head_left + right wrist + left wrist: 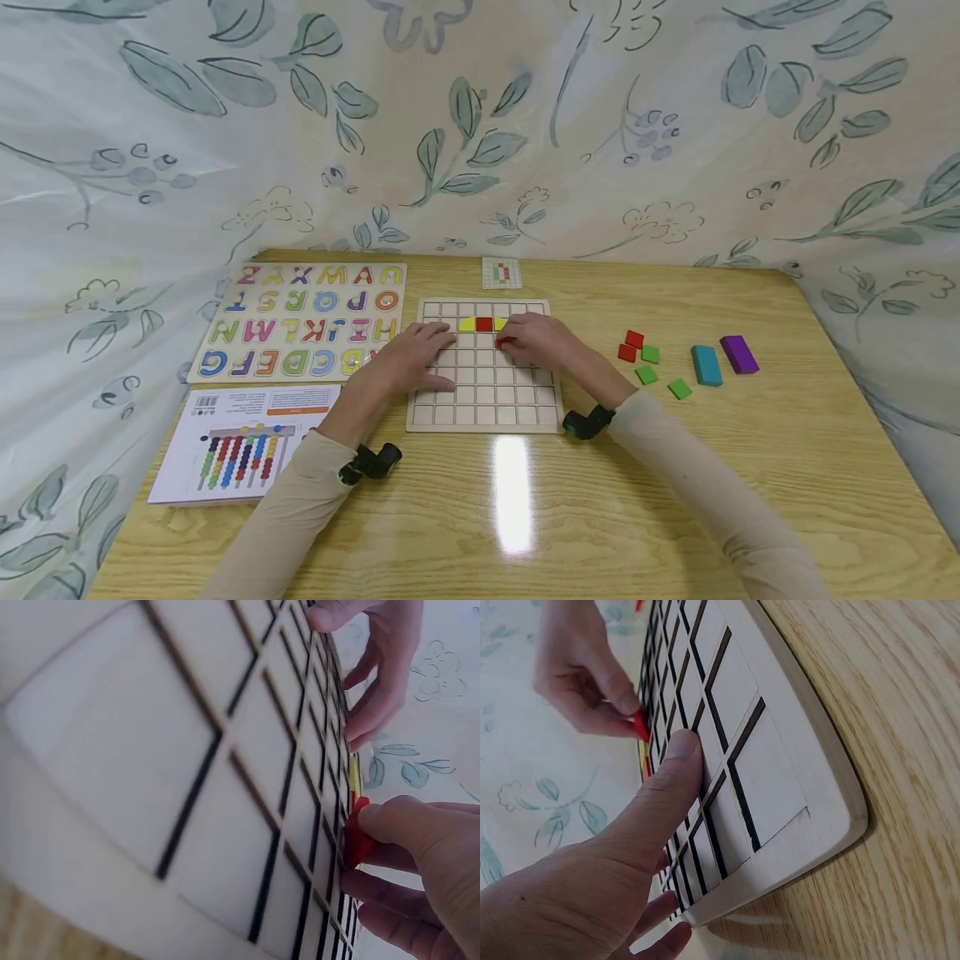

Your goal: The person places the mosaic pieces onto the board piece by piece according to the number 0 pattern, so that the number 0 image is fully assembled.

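Observation:
A wooden grid board (486, 423) lies on the table in the head view. In its second row from the far side sit a red square tile (484, 324) and yellow rounded tiles (467, 324) on either side of it. My right hand (534, 340) pinches another red tile (358, 834) between thumb and fingers, low over the board just nearer than that row; the right wrist view shows it tilted against the grid. My left hand (414, 358) rests on the board's left side with fingers spread, its thumb on the grid in the left wrist view.
Right of the board lie two red tiles (627, 352), several green tiles (650, 355), a teal block (707, 365) and a purple block (739, 354). A pattern card (501, 272) is behind it. Leftward are an alphabet puzzle board (300, 287) and an abacus box (180, 467).

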`<state>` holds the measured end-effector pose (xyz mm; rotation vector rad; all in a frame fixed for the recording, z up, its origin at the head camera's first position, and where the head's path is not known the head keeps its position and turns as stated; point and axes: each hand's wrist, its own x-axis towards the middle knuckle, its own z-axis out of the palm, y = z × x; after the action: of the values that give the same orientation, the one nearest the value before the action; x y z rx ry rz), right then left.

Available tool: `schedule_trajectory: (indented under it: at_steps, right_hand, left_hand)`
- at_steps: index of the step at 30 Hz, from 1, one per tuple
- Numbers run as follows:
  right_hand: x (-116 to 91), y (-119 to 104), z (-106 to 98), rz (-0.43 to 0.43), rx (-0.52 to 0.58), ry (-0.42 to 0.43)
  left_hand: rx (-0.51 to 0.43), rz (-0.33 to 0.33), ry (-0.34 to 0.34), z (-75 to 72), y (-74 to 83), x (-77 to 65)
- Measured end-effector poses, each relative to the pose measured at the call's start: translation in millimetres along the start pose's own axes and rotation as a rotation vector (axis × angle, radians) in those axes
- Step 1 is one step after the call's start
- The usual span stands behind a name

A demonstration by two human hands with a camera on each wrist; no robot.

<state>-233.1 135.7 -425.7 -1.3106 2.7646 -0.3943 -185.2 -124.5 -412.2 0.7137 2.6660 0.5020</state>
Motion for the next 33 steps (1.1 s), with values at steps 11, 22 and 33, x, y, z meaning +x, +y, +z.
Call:
schedule_trajectory:
  at_steps: [11,22,33]
  right_hand:
    - [-2.3,-1.2,-0.3,0.000,0.071,0.047]
    - [-1.2,-4.0,3.8,-0.007,0.076,0.091]
    - [-0.1,-7.3,3.6,0.006,0.072,0.091]
  left_hand:
    - [0.020,0.009,0.010,0.7,-2.2,1.9]
    - [0.019,0.007,0.011,3.3,-3.5,1.1]
    - [0.014,-0.007,0.005,3.3,-1.0,-0.9]
